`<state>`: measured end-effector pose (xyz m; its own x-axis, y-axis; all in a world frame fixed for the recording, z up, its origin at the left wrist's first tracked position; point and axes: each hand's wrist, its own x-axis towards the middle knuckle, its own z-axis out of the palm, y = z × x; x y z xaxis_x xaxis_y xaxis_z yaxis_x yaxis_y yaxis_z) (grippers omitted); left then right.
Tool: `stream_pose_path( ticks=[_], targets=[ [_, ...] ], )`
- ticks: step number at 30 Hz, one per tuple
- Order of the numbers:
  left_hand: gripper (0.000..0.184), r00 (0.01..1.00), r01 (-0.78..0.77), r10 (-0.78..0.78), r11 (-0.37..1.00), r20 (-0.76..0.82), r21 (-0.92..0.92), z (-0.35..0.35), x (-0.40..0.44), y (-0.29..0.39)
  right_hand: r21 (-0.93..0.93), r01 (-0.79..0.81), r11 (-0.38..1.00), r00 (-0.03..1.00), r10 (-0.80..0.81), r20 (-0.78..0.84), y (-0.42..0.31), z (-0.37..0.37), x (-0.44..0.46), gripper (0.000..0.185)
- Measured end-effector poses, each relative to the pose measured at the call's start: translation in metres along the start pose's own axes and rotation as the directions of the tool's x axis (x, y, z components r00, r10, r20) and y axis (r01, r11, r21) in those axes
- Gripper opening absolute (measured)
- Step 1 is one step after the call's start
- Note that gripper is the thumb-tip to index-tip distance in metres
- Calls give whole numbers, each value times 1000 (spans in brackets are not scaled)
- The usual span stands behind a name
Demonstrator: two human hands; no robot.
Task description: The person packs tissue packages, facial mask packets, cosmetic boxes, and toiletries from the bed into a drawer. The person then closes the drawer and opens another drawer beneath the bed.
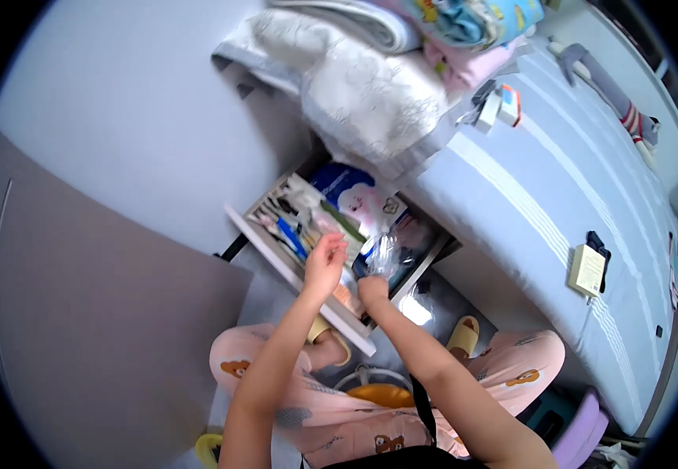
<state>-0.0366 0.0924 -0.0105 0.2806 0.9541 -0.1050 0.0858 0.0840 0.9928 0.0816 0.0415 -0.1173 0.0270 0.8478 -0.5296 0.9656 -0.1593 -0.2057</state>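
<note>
An open drawer point(300, 279) full of small items lies below me. Over its middle is my left hand point(326, 262), fingers loosely curled and partly apart, holding nothing that I can see. My right hand point(372, 291) is closed at the drawer's right part, against a clear crinkled plastic bag point(386, 254). Behind the hands lies a blue and white package with a pink cartoon figure point(358, 202). Blue pen-like items point(290, 237) and other slim things fill the left part. A green strip point(343, 223) runs between them and the package.
A bed with a striped blue sheet point(526, 211) is at the right, with a small yellowish box point(587, 270) and a long-limbed plush toy point(608, 90). Folded bedding point(370, 94) overhangs the drawer's back. Between my legs is a container with something orange point(382, 395).
</note>
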Motion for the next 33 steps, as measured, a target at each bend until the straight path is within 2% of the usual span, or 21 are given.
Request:
stream_pose_path(
  ticks=[2, 4, 6, 8, 9, 11, 12, 13, 14, 16, 19, 21, 22, 23, 24, 25, 28, 29, 30, 31, 33],
  targets=[
    [25, 999, 33, -33, 999, -9, -10, 5, 1, -1, -141, 8, 990, 924, -61, -378, 6, 26, 5, 21],
    [24, 999, 36, -37, 998, 28, 45, 10, 4, -6, 9, 46, 999, 964, -42, -263, 10, 18, 0, 21],
    [21, 997, 16, -18, 1000, 77, 26, 19, 6, -11, 146, 94, 985, 932, -36, -362, 16, 1, -20, 19],
    [20, 993, -10, 7, 1000, 118, 28, 35, 2, -6, 334, 296, 895, 740, 6, -672, 21, -47, -67, 17],
    [19, 990, -23, 19, 999, 137, 31, 43, 0, 0, 399, 389, 831, 630, 77, -773, 27, -73, -87, 14],
    [18, 979, -103, 91, 993, 185, 57, 70, 1, 24, 343, 552, 760, 399, 121, -909, 50, -133, -121, 10],
    [18, 968, -145, 133, 989, 214, 43, 86, 4, 35, 292, 606, 740, 291, 135, -947, 66, -163, -129, 9],
    [17, 938, -278, 262, 960, 225, 38, 103, 15, 46, 309, 571, 761, 231, 212, -949, 83, -190, -133, 8],
    [18, 918, -338, 330, 941, 220, -2, 124, 26, 65, 327, 538, 777, 165, 284, -945, 101, -216, -132, 9],
    [21, 848, -515, 487, 851, 210, 103, 168, 54, 108, 522, 619, 587, 225, 504, -834, 147, -258, -109, 18],
    [39, 692, -721, 642, 596, 330, 353, 226, 106, 163, 408, 429, 806, 19, 444, -896, 219, -288, -41, 41],
    [51, 587, -766, 724, 351, 364, 538, 262, 150, 174, 468, 326, 821, 67, 474, -878, 244, -305, -13, 56],
    [54, 597, -737, 711, 304, 371, 604, 275, 172, 171, 499, 273, 823, 93, 493, -865, 252, -315, -2, 64],
    [57, 609, -702, 699, 256, 374, 665, 288, 194, 170, 490, 325, 809, 107, 483, -869, 259, -325, 10, 73],
    [60, 625, -661, 685, 209, 374, 721, 297, 209, 172, 502, 295, 813, 118, 491, -863, 266, -335, 22, 72],
    [65, 677, -601, 643, 205, 357, 772, 303, 222, 172, 518, 264, 814, 133, 501, -855, 271, -343, 34, 72],
    [64, 813, -534, 472, 368, 341, 761, 304, 253, 171, 507, 240, 828, 140, 487, -862, 293, -359, 65, 69],
    [61, 758, -586, 545, 328, 358, 741, 303, 267, 160, 495, 245, 834, 140, 474, -869, 298, -362, 73, 67],
    [61, 767, -577, 539, 342, 348, 742, 303, 271, 161, 481, 251, 840, 140, 461, -877, 299, -365, 77, 66],
    [60, 777, -568, 530, 356, 340, 742, 303, 272, 161, 472, 239, 848, 83, 467, -880, 299, -367, 80, 60],
    [58, 773, -555, 549, 342, 318, 759, 302, 267, 155, 456, 236, 858, 97, 446, -890, 301, -367, 75, 57]
  ],
)
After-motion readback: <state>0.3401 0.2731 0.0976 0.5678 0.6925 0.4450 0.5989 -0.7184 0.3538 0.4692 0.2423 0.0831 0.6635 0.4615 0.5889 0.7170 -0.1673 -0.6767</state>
